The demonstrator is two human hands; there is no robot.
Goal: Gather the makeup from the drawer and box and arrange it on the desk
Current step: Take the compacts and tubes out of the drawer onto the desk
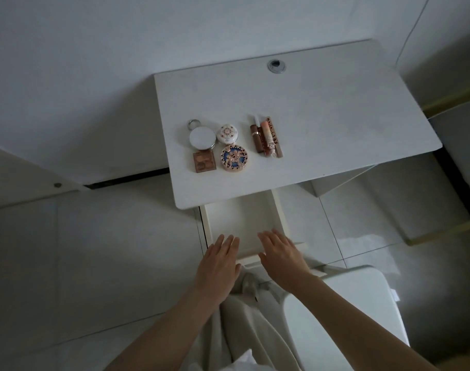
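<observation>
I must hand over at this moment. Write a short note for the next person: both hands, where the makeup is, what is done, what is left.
Left hand: open, empty, at the front of the open drawer. Right hand: the same, beside it.
On the desk, grouped: white compact, patterned compact, blue-gold compact, square palette, row of tubes.
Done: the visible part of the drawer holds nothing.
Left: probably push the drawer shut; no box is in view, so check it.

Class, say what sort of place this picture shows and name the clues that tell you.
Probably a home bedroom or dressing corner: a small white desk with makeup laid out, an open drawer beneath it, and a tiled floor.
</observation>
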